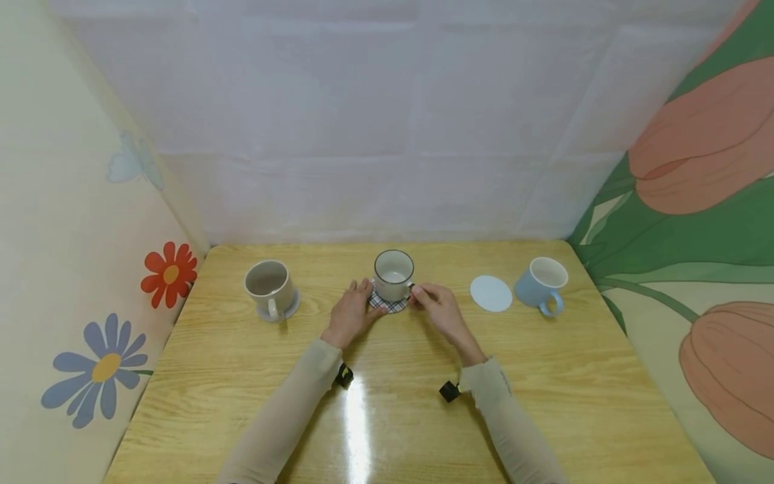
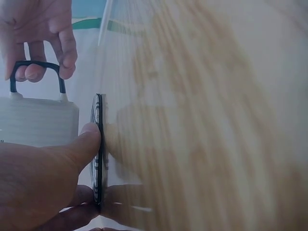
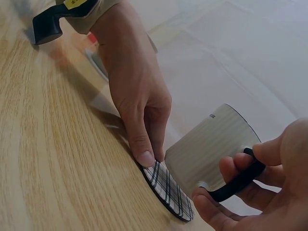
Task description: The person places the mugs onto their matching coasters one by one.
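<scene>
The right hand [image 1: 444,312] holds the mug [image 1: 393,290] by its dark handle [image 3: 232,188], just over the checked coaster [image 1: 390,306], far middle of the surface [image 1: 605,403]. The left hand [image 1: 351,312] pinches the coaster's edge. I'd hold the mug level, coaster still.

Tiny, illegible lettering [image 3: 212,116] on the mug [image 3: 204,149]

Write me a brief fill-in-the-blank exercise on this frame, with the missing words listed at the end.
1. The right hand holds the middle mug by its black ____.
2. The left hand touches the plaid ____.
3. In the head view, the blue mug stands to the ____ of the pale round coaster.

Missing words: handle; coaster; right.
</scene>
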The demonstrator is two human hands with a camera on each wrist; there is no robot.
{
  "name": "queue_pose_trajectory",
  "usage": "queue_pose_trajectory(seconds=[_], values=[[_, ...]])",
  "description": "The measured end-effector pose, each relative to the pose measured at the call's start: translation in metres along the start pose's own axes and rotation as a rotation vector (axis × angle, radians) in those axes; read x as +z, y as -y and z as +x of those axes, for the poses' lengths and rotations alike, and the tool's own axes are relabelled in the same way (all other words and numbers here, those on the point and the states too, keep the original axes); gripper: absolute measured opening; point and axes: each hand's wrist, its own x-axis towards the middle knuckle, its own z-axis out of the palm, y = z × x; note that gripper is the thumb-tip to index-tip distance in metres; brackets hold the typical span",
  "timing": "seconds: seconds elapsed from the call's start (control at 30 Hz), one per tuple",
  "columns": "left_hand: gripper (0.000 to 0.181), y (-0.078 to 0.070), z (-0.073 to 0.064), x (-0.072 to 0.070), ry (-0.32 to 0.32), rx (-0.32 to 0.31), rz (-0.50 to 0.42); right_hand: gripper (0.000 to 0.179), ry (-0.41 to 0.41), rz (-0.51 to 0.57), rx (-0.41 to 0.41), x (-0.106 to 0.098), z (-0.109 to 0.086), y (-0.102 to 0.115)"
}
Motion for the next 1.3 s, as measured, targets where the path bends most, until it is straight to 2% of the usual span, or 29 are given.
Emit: queue_pose_trajectory(seconds=[0.6,0.83,1.0,1.3], values=[[0.081,-0.0026,-0.0055,0.0014,0.019,-0.010,-0.012,0.032,-0.002,-0.030,-0.030,0.0023,-0.0061,-0.0039],[0.080,0.0004,-0.0016,0.0019,-0.008,0.001,0.002,0.034,-0.007,-0.035,-0.032,0.0035,-0.0037,-0.0034],[0.080,-0.0021,-0.0025,-0.0002,0.007,-0.010,-0.007,0.034,0.001,-0.044,-0.012,0.0039,-0.0038,-0.0051],[0.080,-0.0038,-0.0018,-0.0015,0.001,-0.009,-0.011,0.034,0.006,-0.048,-0.030,0.0038,-0.0029,-0.0044]])
